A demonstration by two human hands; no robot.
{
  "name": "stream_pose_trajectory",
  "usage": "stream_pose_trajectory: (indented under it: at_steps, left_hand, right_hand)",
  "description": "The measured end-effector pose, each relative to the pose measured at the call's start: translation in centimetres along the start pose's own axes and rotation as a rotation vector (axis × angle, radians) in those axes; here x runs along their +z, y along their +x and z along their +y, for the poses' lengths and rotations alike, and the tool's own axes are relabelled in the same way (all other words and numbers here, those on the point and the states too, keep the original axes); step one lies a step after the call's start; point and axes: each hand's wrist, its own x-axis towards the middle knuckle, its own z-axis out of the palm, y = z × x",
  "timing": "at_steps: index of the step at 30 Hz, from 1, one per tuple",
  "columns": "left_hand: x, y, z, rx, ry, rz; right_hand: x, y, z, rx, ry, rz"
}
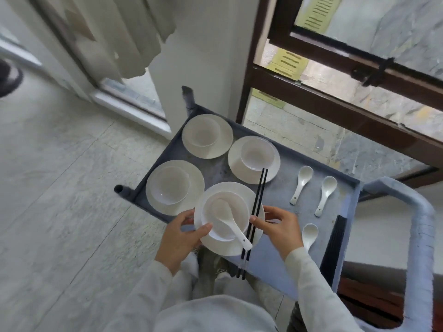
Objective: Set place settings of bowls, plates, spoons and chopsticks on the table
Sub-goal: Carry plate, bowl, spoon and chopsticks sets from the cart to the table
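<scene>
A white plate (249, 197) sits at the near edge of a grey cart top (280, 188). On it stands a white bowl (239, 207) with a white spoon (231, 224) lying inside. A pair of black chopsticks (256, 207) lies across the plate's right side. My left hand (178, 236) grips the plate's left rim, thumb against the bowl. My right hand (280, 226) grips the right rim, thumb pressing on the chopsticks. Three more plates, each with a bowl, stand on the cart: (175, 186), (207, 136), (254, 159).
Three loose white spoons lie on the cart's right part: (300, 183), (324, 195), (309, 236). A bundle of black chopsticks (334, 248) lies near the right edge. The cart's wrapped handle (422, 236) curves at right. A white wall corner and a brown window frame stand behind.
</scene>
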Motion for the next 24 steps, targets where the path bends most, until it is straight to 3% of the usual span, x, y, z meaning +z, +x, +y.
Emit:
stream_pose_trajectory:
  at_steps: [11,19,24]
  left_hand:
    - [-10.7,-10.3,-0.9,0.147,-0.352,0.398]
    - [-22.1,-18.5,-6.2,0.178,-0.520,0.717]
    - [-30.7,-23.6,-10.5,0.182,-0.583,0.839]
  right_hand:
    - [10.4,-3.5,-10.5,-0.311,-0.150,-0.509]
    - [26.1,-11.1,-13.8,-0.483,-0.273,-0.785]
    - [36.7,-17.6,-13.8,-0.462,-0.288,-0.905]
